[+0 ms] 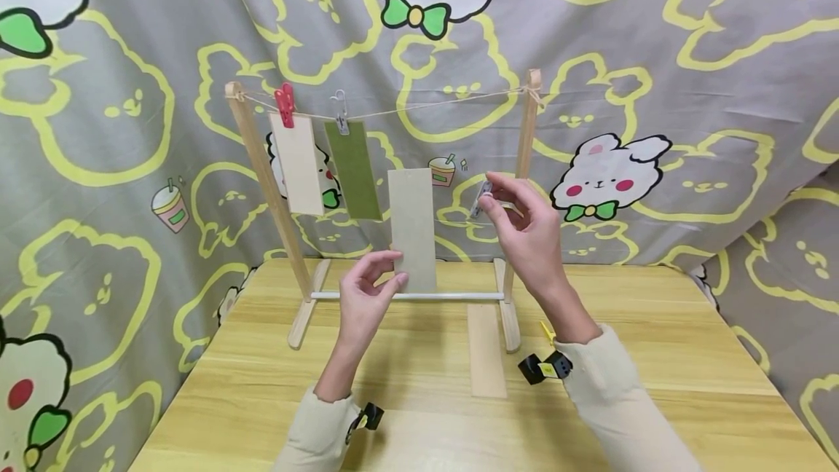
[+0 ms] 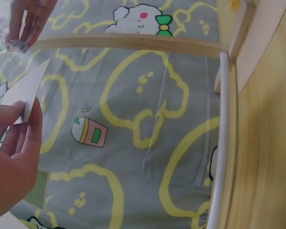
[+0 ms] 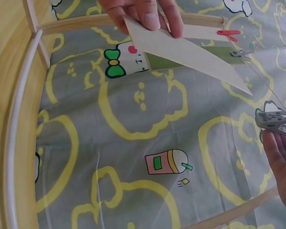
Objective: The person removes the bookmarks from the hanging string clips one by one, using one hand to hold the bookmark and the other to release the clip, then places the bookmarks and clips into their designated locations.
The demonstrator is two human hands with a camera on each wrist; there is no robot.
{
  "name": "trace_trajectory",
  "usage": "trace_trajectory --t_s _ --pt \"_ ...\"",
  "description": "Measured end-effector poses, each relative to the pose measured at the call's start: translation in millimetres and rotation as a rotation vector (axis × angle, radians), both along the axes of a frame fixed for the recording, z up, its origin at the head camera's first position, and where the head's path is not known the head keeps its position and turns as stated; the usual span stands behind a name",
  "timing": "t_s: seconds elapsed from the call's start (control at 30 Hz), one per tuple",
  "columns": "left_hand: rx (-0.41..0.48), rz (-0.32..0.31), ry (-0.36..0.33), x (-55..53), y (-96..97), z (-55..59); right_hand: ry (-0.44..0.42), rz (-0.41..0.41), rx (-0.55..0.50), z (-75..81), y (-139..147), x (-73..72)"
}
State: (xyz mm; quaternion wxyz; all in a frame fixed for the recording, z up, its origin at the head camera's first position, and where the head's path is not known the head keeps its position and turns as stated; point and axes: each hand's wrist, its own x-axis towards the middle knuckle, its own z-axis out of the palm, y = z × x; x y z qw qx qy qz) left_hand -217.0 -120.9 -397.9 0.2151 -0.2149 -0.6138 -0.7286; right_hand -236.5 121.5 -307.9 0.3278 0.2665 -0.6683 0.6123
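Observation:
My left hand (image 1: 368, 288) pinches a pale grey-cream card (image 1: 413, 224) near its lower left edge and holds it upright below the string. To the right, my right hand (image 1: 529, 228) grips a grey clothespin (image 1: 481, 199) between thumb and fingers, apart from the card; the right wrist view shows this clothespin (image 3: 274, 119) side-on. A string (image 1: 426, 105) runs between two wooden posts. From it hang a cream card (image 1: 298, 166) under a red clothespin (image 1: 285, 105) and a green card (image 1: 354, 170) under a grey clothespin (image 1: 341, 122).
On the wooden table (image 1: 419, 428), a light wooden-looking strip (image 1: 486, 352) lies by the rack's right foot (image 1: 507, 319). A white rod (image 1: 452, 296) joins the posts low down. Behind the rack hangs a patterned grey cloth (image 1: 590, 35). Something yellow (image 1: 547, 332) shows beside the right wrist.

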Motion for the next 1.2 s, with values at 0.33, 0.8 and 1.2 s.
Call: trace_trajectory --t_s 0.33,0.8,1.2 --pt "-0.02 0.009 -0.021 5.4 -3.7 -6.2 -0.022 -0.009 0.017 -16.0 4 7.9" --pt "-0.051 0.008 -0.03 11.1 -5.4 -12.1 -0.029 -0.034 0.029 -36.4 12 19.1" --pt "-0.058 -0.006 -0.038 16.1 -2.8 -16.0 -0.062 -0.028 0.009 -29.5 11 45.5"
